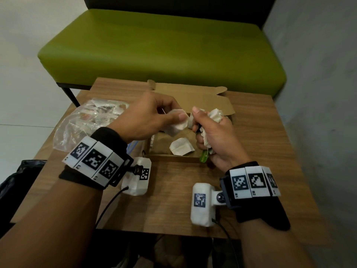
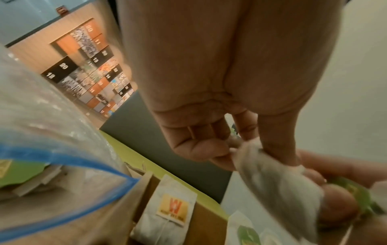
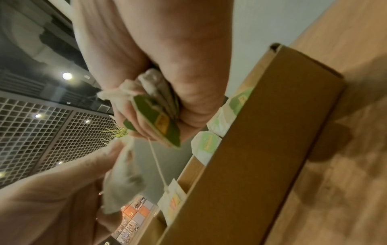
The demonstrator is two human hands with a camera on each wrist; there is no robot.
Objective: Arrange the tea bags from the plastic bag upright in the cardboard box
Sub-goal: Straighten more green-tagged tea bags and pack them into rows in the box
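An open cardboard box stands in the middle of the wooden table, its lid flap leaning back. My left hand pinches one white tea bag above the box. My right hand grips a bunch of tea bags with green tags over the box's right side. One tea bag lies flat on the box floor. Other tea bags stand along the box wall. A clear plastic bag with more tea bags lies left of the box.
A green bench stands close behind the table. A black bag sits at the table's left side. The plastic bag's blue zip edge lies beside the box's left wall.
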